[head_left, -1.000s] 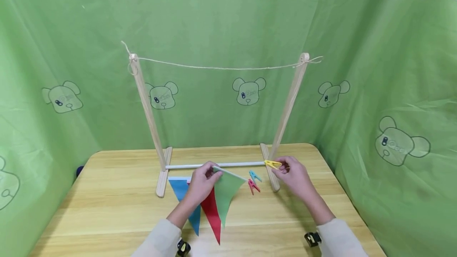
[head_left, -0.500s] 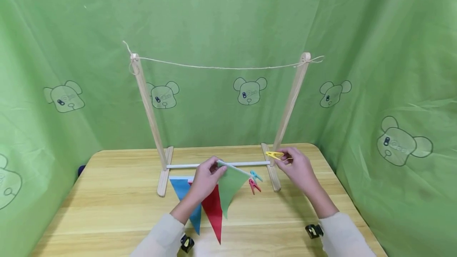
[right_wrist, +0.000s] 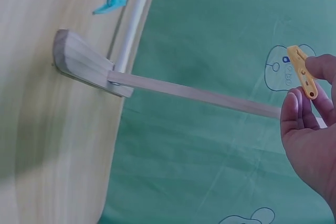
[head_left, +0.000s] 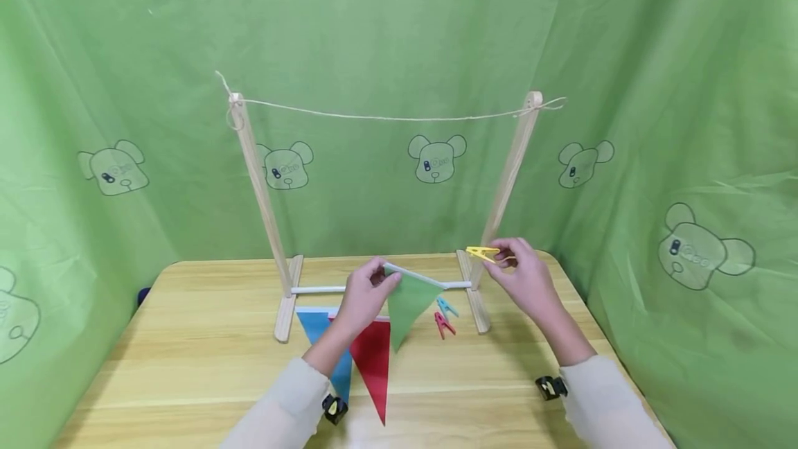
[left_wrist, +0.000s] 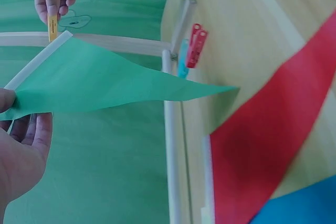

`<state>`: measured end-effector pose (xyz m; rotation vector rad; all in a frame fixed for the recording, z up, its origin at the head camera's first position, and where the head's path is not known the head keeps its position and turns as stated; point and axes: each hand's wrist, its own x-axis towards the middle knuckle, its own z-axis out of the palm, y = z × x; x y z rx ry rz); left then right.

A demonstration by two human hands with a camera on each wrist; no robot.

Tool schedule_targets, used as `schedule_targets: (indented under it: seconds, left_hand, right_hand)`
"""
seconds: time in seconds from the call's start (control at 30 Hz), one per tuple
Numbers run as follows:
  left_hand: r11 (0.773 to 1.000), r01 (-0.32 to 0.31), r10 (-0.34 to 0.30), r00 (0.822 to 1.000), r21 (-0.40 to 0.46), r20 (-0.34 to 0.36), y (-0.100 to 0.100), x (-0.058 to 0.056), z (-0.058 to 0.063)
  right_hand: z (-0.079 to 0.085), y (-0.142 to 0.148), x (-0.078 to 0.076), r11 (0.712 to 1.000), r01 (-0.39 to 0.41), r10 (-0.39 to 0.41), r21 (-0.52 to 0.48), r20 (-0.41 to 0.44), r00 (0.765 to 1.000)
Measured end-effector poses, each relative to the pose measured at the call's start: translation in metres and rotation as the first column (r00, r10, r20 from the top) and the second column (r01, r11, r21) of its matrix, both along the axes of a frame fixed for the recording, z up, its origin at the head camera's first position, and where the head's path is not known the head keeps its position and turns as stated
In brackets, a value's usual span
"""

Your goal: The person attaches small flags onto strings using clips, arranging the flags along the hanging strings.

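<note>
Left hand (head_left: pixel 366 296) pinches the straight white-banded edge of a triangular green pennant (head_left: pixel 410 302) at lower centre, right hand (head_left: pixel 525 279) pinches a slim yellow clothespin (head_left: pixel 476 251) right of centre, with free air between both and the thin twine (head_left: pixel 386 118) sagging across the upper middle

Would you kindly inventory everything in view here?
table: one, light wood, foreground
backdrop: count unclear, green, around table
footed posts: two, pale wood, table's back
rod: one, white, low between posts
string: one, beige, between post tops
green flag: one, green, above table
red flag: one, red, on table
blue flag: one, blue, on table
pink clip: one, pink, on table
blue clip: one, blue, on table
yellow clip: one, yellow, above table
wrist devices: two, black, bottom
sleeves: two, pale, bottom
left hand: one, holding green flag
right hand: one, holding yellow clip
</note>
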<state>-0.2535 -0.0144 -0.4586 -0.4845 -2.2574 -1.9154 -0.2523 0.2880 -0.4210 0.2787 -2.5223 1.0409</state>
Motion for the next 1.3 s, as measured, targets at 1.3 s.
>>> schedule_targets:
  seconds: [1.3]
  left_hand:
    - [0.99,-0.035,0.043,0.998,0.138,-0.05,0.013,-0.033,0.057]
  right_hand:
    - [0.086,-0.001,-0.014,0.999,-0.001,-0.007,-0.041,-0.181,0.983]
